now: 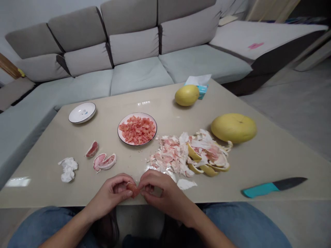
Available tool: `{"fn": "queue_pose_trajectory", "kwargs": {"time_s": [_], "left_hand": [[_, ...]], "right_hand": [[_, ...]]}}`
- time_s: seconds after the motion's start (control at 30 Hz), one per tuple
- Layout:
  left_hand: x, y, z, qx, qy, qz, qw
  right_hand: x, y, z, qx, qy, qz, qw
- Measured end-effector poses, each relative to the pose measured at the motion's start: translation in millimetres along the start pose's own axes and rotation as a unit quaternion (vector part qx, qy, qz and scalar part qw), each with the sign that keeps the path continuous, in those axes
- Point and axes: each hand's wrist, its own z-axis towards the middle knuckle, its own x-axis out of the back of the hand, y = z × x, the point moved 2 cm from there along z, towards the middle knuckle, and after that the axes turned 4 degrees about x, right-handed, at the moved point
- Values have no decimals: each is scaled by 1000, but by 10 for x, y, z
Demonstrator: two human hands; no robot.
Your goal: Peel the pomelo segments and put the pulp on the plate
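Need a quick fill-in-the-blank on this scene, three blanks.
The left hand and right hand hold ____ pink fruit piece.
The knife has a ____ handle.
The table holds ____ whole pomelos, a larger pomelo and a smaller pomelo.

Missing words: one; teal; two.

Right hand [162,193]: pomelo peel heap [186,155] obstructs forward passage. Rightward passage along the table edge [219,198] ends at the kitchen knife [274,187].
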Motion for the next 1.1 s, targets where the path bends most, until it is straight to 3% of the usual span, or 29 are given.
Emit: {"fn": "queue_pose_trajectory", "kwargs": {"time_s": [0.4,0.63,0.97,1.1], "left_hand": [[14,-63,0,6,7,-30,1000],[38,-41,16,-17,60,15,998],[49,-89,10,-63,57,78,993],[45,-100,12,-58,54,73,994]], "right_hand": [[4,4,1,-14,6,-3,1000],[34,6,16,-37,37,-11,999],[-67,81,-3,-61,1,-17,998],[-25,92,7,-81,21,-20,996]]}}
